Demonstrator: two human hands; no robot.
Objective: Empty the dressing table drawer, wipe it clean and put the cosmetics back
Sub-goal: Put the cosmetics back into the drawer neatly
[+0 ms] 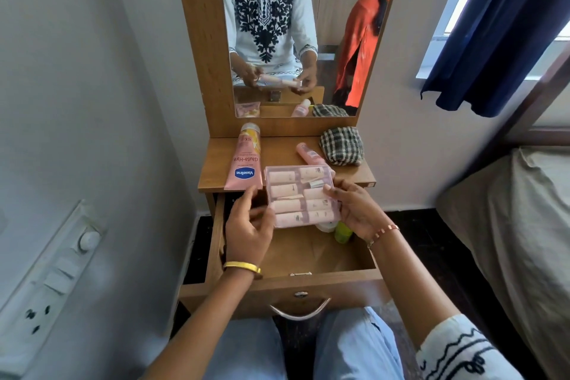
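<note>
A clear plastic case of several small pink cosmetic tubes (296, 194) hangs above the back of the open wooden drawer (308, 256). My right hand (351, 210) grips its right edge, thumb on top. My left hand (246, 225) is at its left edge, fingers loosely curled under the corner; whether it grips is unclear. A green bottle (343, 231) and a pale item lie in the drawer under the case. On the tabletop (277, 154) lie a pink Vaseline tube (245, 160), a small pink bottle (310, 154) and a checked cloth (341, 145).
A mirror (293, 34) stands behind the tabletop and reflects me. A wall switchboard (55, 274) is at the left. A bed (509, 225) stands at the right, below a window with a blue curtain (499, 28). My knees sit under the drawer's handle (300, 311).
</note>
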